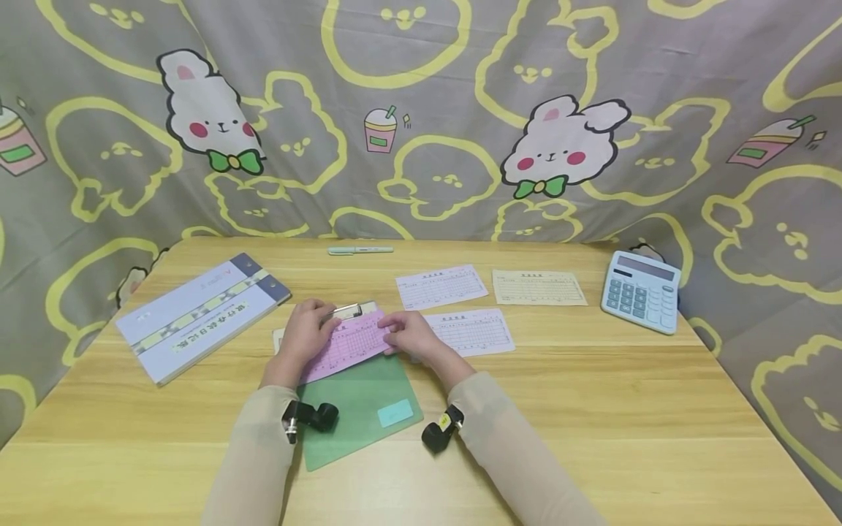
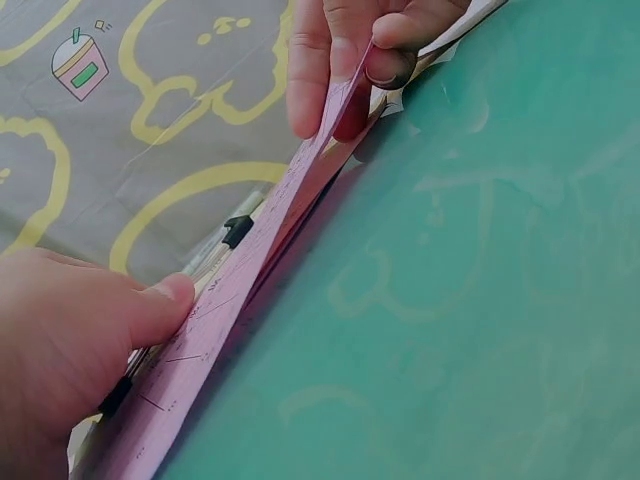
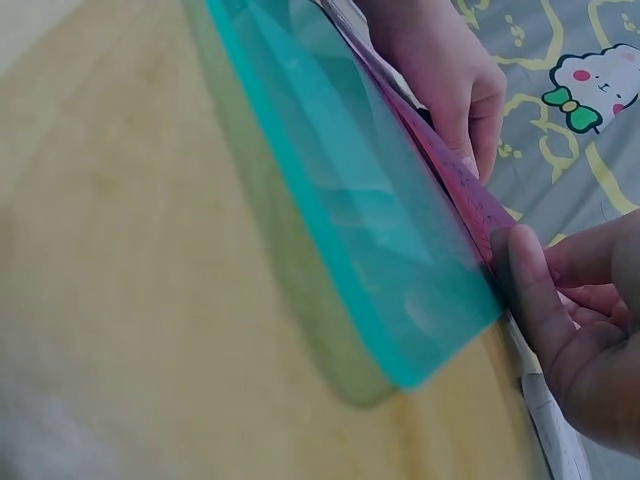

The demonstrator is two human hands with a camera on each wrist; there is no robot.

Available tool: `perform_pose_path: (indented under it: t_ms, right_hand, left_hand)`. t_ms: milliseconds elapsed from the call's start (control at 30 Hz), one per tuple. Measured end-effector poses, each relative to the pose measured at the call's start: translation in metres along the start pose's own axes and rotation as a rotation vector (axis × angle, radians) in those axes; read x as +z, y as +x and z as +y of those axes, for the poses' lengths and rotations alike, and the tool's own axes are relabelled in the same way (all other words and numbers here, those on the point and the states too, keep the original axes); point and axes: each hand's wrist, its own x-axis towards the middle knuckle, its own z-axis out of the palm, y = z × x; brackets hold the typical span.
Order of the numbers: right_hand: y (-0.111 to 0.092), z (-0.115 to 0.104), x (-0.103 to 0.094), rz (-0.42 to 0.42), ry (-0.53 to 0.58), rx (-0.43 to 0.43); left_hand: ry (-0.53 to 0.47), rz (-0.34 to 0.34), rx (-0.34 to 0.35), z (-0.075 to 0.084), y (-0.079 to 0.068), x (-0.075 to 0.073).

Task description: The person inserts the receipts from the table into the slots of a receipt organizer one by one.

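A pink form slip with a printed table lies over the top of a green clipboard. The metal clip shows just above the slip. My left hand grips the clipboard's top edge at the clip, its thumb against the clip and slip; its other fingers are partly hidden. My right hand pinches the slip's right edge between thumb and fingers. From the side, in the left wrist view, the slip stands slightly off the green board.
White slips and a cream slip lie to the right, one white slip beside my right hand. A blue calculator is at far right, a ledger book at left, and a pen at the back before a patterned curtain.
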Motion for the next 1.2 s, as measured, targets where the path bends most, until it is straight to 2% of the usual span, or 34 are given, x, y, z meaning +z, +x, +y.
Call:
perform_pose_path:
  t_ms: [233,633,833,1200]
  right_hand:
    - [0.002,-0.002,0.001,0.005,-0.010,0.014]
    - [0.009,-0.010,0.002,-0.012,-0.068,-0.006]
    - [0.012,-0.011,0.002,-0.009,-0.123,-0.005]
    - [0.017,-0.011,0.004,-0.015,-0.150,-0.005]
  left_hand:
    - [0.070,-0.021,0.028,0.000,0.001,0.000]
    - [0.025,0.006,0.053,0.000,0.002,0.000]
    - [0.022,0.010,0.059,0.000,0.001,0.000]
    - [0.025,0.012,0.064,0.000,0.001,-0.001]
